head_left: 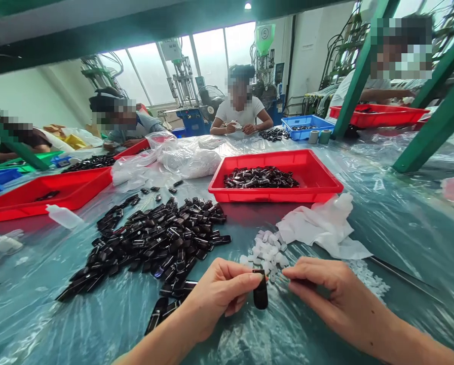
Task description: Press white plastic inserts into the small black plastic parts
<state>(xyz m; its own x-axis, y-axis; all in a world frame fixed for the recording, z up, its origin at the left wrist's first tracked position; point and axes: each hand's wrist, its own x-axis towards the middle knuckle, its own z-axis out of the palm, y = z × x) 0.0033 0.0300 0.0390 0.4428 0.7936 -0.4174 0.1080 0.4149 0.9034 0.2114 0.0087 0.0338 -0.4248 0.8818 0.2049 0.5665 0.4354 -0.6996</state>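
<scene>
Between the thumb and fingers of my left hand [227, 289] hangs a small glossy black piece [261, 294], its rounded end down. My right hand [328, 289] is a little to the right of it, thumb and fingertips close together; whether something small is between them is too fine to tell. Just beyond both hands lies a small heap of whitish translucent pieces [267, 251]. To the left spreads a large pile of black pieces [158, 233]. A crumpled white cloth [322, 225] rests behind my right hand.
A red tray [280, 195] holding black pieces stands ahead, another red tray [78, 195] at left beside a white bottle [64, 217]. Metal tweezers [402, 276] and tiny clear bits [369, 279] lie right. Green posts [436, 126] rise at right; several people sit across.
</scene>
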